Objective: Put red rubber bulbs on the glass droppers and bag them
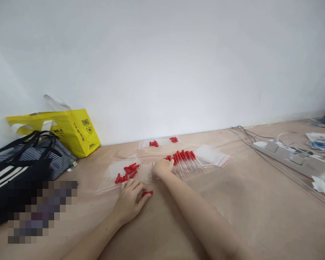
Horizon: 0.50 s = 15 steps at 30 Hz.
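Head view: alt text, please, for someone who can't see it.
The right hand is at a row of red-topped clear stems, the left hand at a red bulb. A yellow shopping bag stands left, a white power strip right.

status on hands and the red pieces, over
Left hand at one red piece. Right hand at red-tipped sticks. Power strip off to the right.

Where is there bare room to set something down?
Widest, the tabletop between the right forearm and the white power strip; smaller, between yellow bag and leftmost plastic pouch. Crowded around the left hand and right hand, with red pieces and thin sticks.
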Motion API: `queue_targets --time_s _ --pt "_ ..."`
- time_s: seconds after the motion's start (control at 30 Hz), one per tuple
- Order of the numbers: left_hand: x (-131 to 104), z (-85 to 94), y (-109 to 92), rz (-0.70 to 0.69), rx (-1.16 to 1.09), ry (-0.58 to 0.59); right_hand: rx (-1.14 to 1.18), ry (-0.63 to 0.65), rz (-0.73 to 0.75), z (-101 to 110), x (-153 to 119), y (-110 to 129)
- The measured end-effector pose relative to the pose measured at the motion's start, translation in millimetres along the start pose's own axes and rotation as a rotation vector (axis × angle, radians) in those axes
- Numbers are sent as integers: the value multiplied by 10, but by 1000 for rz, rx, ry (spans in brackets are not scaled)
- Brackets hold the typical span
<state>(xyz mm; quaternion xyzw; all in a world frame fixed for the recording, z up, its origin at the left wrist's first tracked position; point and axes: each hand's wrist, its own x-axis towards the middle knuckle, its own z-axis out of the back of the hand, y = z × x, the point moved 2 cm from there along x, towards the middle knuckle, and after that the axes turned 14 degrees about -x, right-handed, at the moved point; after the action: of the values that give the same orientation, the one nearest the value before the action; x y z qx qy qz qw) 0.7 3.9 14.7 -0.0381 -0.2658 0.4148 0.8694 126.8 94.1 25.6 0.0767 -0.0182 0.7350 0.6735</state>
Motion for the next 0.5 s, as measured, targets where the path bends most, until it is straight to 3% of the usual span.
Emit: queue_targets --time_s 0.17,0.27,0.37,0.5 --pt "-10 8 3 32 -26 1 24 -6 -57 119 -72 -29" --pt "-9 -20 33 47 -44 -10 60 -63 -28 189 -223 -192" --pt "15 -71 17 18 -45 -39 125 -115 90 150 -480 -502" --pt "77 -160 -126 -39 -34 -18 285 -313 360 9 -883 -923"
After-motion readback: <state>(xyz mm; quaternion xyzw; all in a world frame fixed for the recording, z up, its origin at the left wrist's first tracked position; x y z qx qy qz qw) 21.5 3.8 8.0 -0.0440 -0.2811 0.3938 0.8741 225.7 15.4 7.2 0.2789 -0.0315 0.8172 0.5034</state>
